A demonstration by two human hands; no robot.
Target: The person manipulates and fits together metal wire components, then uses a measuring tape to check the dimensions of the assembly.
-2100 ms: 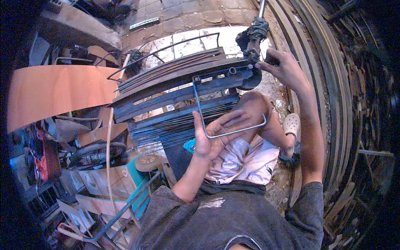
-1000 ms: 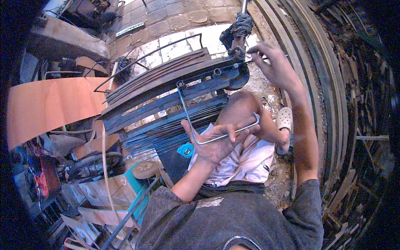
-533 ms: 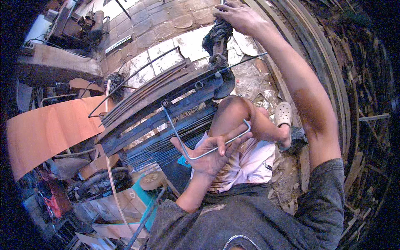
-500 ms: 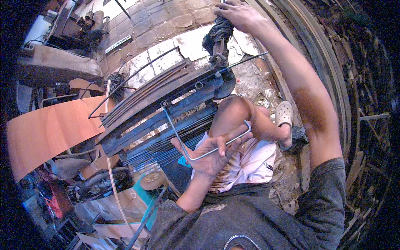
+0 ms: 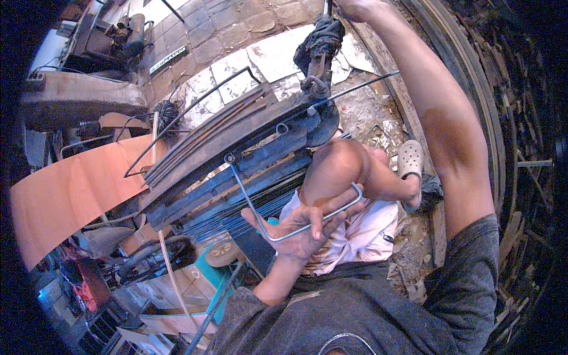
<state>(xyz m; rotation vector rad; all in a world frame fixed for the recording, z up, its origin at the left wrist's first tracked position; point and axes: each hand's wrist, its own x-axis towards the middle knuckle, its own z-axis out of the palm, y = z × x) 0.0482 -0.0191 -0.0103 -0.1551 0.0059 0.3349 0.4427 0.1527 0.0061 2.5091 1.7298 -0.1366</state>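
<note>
My left hand (image 5: 299,232), palm up, holds a thin bent metal rod (image 5: 245,198) that crosses its palm, with a finger curled over it. The rod has square bends and a hooked tip; its far end meets a round pin (image 5: 229,158) on a long dark steel bench (image 5: 195,174). At the top edge my right hand (image 5: 360,8), partly cut off, is on the upper end of an upright metal lever (image 5: 327,9). Dark wrapping (image 5: 320,44) covers the lever lower down, above a pivot (image 5: 315,89) at the bench's right end.
Several straight rods (image 5: 231,216) lie along the bench's near side. A thin bar (image 5: 367,87) sticks out right from the pivot. A curved orange-brown sheet (image 5: 77,195) stands at left. My bent leg (image 5: 337,165) is close to the bench; long timbers (image 5: 455,65) run along the right.
The lever's top and my right hand have shifted up and right in the picture, so the hand is now partly cut off. My left hand still holds the bent rod.
</note>
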